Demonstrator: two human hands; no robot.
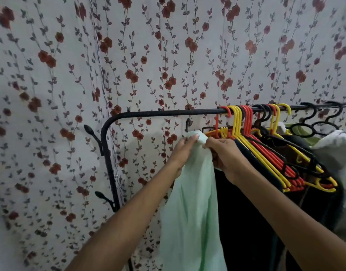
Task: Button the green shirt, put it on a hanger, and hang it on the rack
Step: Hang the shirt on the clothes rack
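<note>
While both arms reach up toward the rack [148,114], the left hand [185,148] and the right hand [224,153] are each closed on the top of the green shirt [191,202], pinching the cloth just below the black rail. The shirt hangs down between the forearms in a long pale fold, its upper edge bunched at the fingertips [194,137]. Whether a hanger sits inside it cannot be told, though a small dark hook [187,124] shows just above the cloth, under the rail.

Close on the right, a crowd of empty hangers [266,151] in yellow, red and black fills the rail, their shoulders fanned down and pressing against the right wrist. Beneath them hang dark garments [246,222], touching the shirt's right edge. Farther right hangs a white garment [336,145]. The rail to the left of the shirt is bare as far as the rack's bent corner, and a floral curtain [70,75] covers the background
</note>
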